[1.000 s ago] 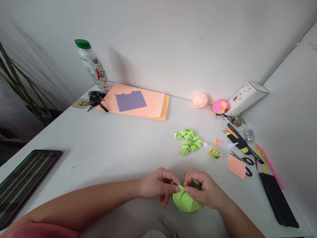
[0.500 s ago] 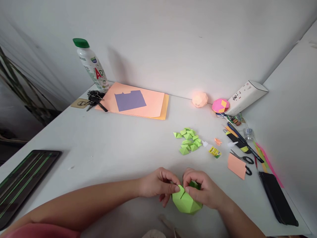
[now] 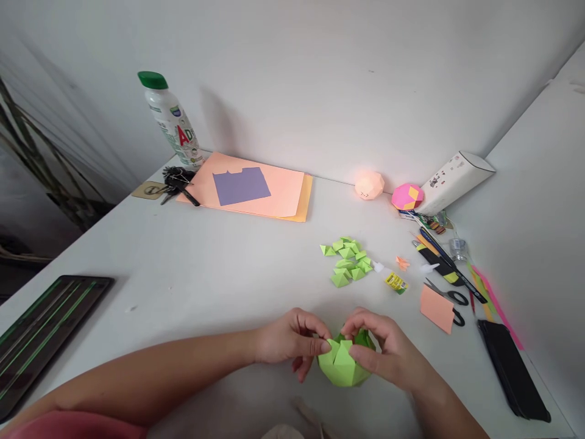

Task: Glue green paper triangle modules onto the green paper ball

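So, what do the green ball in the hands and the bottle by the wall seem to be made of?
The green ball, held by the left hand and the right hand, looks like matte paper: flat facets, sharp creases, loose flaps on top. The bottle seems whitish plastic, glossy, with a green cap and printed label; glass cannot be excluded.

Both hands hold a green folded-paper ball (image 3: 343, 366) low over the white table (image 3: 205, 274): left hand (image 3: 290, 338) pinches its upper left edge, right hand (image 3: 388, 350) wraps its right side, fingertips at the open top. Behind it lie a pile of small green folded pieces (image 3: 347, 259), a glue stick (image 3: 393, 279), scissors (image 3: 450, 296) and an orange note (image 3: 436, 308). Far side: bottle with green cap (image 3: 171, 119), keys (image 3: 173, 181), orange paper sheets (image 3: 256, 189), pink paper ball (image 3: 406, 196); a dark tablet (image 3: 43, 329) sits at left.
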### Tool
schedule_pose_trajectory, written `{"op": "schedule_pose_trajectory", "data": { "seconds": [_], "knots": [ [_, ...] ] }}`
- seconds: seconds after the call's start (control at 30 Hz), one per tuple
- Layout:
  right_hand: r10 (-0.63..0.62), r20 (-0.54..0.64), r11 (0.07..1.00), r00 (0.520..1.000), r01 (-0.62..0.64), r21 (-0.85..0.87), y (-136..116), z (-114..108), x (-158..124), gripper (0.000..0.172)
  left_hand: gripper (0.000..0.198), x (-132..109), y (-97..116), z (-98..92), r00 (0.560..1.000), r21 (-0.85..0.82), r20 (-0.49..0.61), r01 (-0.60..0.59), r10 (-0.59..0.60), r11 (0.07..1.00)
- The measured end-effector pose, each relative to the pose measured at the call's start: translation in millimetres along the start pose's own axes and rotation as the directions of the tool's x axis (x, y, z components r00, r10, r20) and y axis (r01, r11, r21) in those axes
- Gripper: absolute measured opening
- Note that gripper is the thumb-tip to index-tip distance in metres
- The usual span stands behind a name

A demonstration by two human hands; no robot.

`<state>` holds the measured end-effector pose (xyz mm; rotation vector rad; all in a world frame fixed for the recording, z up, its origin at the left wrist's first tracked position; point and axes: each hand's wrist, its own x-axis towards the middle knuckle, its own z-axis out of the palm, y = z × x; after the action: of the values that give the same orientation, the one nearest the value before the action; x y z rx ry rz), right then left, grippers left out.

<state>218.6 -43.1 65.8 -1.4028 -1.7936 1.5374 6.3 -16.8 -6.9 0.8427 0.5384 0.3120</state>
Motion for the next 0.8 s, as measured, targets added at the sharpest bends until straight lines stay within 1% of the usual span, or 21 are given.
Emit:
{"op": "schedule_pose_trajectory", "data": {
  "seconds": [0.13,0.27,0.33,0.53,0.8],
  "knots": [
    [-0.013,-0.028,0.995,1.0,0.011,-0.097,-1.5,4.3,-3.9,0.013,0.041,0.4,0.0,-0.1,1.0,-0.016,-0.004,-0.005,0.005,1.0],
    [-0.054,-0.022,0.992,0.998,0.051,-0.117,1.3,6.7,-5.2,0.021,0.04,0.4,-0.7,-0.1,1.0,-0.008,0.009,-0.015,0.015,1.0],
    [-0.055,-0.012,0.991,0.998,0.054,-0.126,1.5,6.2,-5.5,0.023,0.039,0.6,-0.8,-0.1,1.0,-0.007,0.015,-0.023,0.023,1.0],
    [-0.016,-0.016,0.986,1.0,0.013,-0.166,-5.2,3.6,-5.2,0.018,0.037,1.1,-2.1,-1.9,1.0,0.009,0.017,-0.025,0.025,1.0],
    [-0.027,0.004,0.985,1.0,0.027,-0.172,-4.0,3.7,-3.9,0.017,0.039,1.6,-3.1,-1.7,0.999,0.008,0.02,-0.028,0.027,1.0]
  ]
}}
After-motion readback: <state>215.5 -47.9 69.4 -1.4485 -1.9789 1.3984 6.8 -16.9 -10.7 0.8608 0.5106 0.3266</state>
